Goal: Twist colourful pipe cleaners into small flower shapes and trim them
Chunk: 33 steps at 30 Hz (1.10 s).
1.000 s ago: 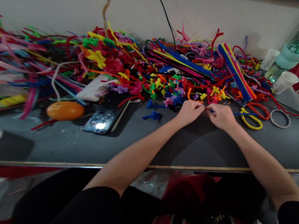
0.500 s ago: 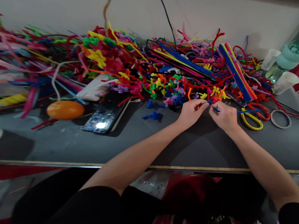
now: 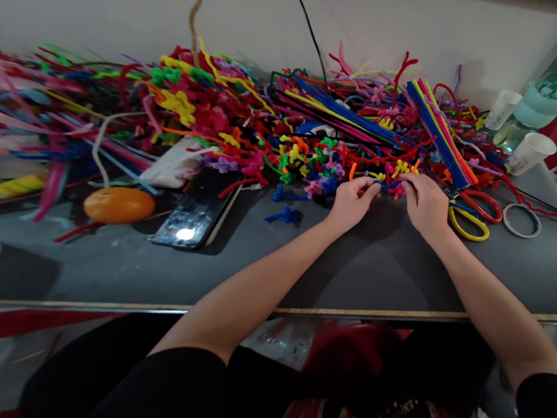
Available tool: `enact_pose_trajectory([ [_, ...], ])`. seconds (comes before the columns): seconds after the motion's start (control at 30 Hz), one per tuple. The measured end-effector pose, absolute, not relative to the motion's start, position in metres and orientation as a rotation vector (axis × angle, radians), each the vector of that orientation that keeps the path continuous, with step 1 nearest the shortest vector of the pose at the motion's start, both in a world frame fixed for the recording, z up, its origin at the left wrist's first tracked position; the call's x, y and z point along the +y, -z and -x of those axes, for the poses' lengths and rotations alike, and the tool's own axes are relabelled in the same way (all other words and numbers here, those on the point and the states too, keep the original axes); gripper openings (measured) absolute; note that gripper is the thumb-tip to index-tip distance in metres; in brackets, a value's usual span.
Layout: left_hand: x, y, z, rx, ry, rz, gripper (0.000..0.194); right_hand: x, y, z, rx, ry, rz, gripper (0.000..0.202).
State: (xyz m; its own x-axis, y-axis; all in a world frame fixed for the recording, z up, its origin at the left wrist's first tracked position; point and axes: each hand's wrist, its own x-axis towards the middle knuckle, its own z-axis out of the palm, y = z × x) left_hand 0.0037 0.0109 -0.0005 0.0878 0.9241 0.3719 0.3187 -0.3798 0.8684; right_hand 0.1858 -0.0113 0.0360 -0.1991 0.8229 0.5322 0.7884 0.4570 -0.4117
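Between my hands stretches a blue pipe cleaner (image 3: 390,186). My left hand (image 3: 353,204) pinches one end, where a small blue bend shows at the fingertips. My right hand (image 3: 426,206) grips the pipe cleaner farther along, its thumb and fingers closed on it. Two blue pipe-cleaner pieces lie on the table left of my left hand: a twisted flower shape (image 3: 285,215) and another (image 3: 290,195) just behind it. Small flowers of bent pipe cleaner in many colours crowd the space right behind my fingers.
Scissors with red and yellow handles (image 3: 467,232) and a roll of tape (image 3: 522,221) lie on the right. A phone (image 3: 192,216) and an orange oval object (image 3: 118,205) are on the left. Pipe cleaners heap along the wall; paper cups (image 3: 531,154) and a bottle (image 3: 544,105) stand far right.
My hands have moved apart, with a length of blue pipe cleaner now showing between them. The right hand has turned and lifted its grip; the left shifted slightly left.
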Motion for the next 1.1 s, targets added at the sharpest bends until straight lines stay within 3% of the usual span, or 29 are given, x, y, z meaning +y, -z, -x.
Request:
enact_pose_trajectory([
  [0.23,0.004,-0.005,-0.006,1.04,-1.167,-1.829,0.026,-0.005,-0.032,-0.185,-1.639,-0.354,1.253,0.013],
  [0.5,0.001,-0.007,-0.004,1.02,-1.257,-2.146,0.043,-0.008,-0.026,-0.172,-1.62,-0.765,1.098,0.011],
  [0.87,0.001,-0.007,-0.003,1.044,-1.544,-1.944,0.044,-0.006,-0.029,-0.18,-1.822,-0.461,0.94,0.018],
  [1.1,0.0,-0.007,-0.005,1.053,-1.517,-1.758,0.04,-0.005,-0.025,-0.178,-1.821,-0.373,0.951,0.018],
])
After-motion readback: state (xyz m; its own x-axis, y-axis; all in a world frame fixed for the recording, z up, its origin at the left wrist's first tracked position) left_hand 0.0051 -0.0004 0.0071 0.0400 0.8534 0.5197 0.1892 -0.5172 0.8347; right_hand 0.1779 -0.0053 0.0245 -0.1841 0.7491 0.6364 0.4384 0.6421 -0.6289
